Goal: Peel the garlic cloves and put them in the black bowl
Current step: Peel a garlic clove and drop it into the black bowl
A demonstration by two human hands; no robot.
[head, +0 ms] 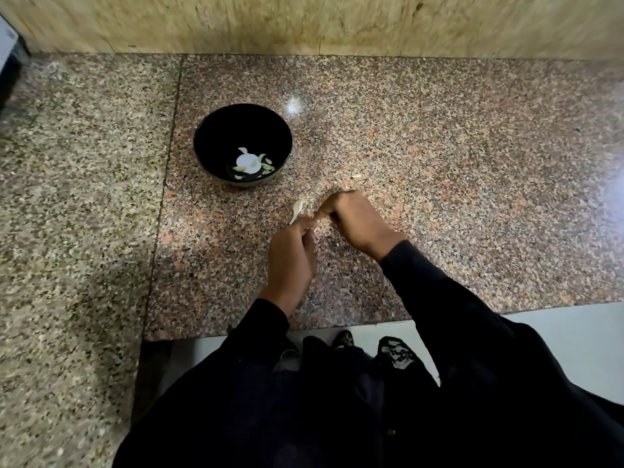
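Note:
A black bowl [216,136] stands on the granite counter, left of centre, with several pale peeled garlic cloves [249,162] at its bottom. Just below and to the right of the bowl my two hands meet over the counter. My left hand [290,261] pinches a pale garlic clove [297,211] that sticks out up and to the left of its fingertips. My right hand [358,221] has its fingers curled at the same clove; what it grips is hidden. A small scrap of garlic skin [357,176] lies beyond my right hand.
The speckled granite counter [472,163] ends in a front edge near my body, and a yellowish stone wall [337,25] backs it. A dark object [10,62] sits at the far left edge. My dark sleeves fill the lower frame.

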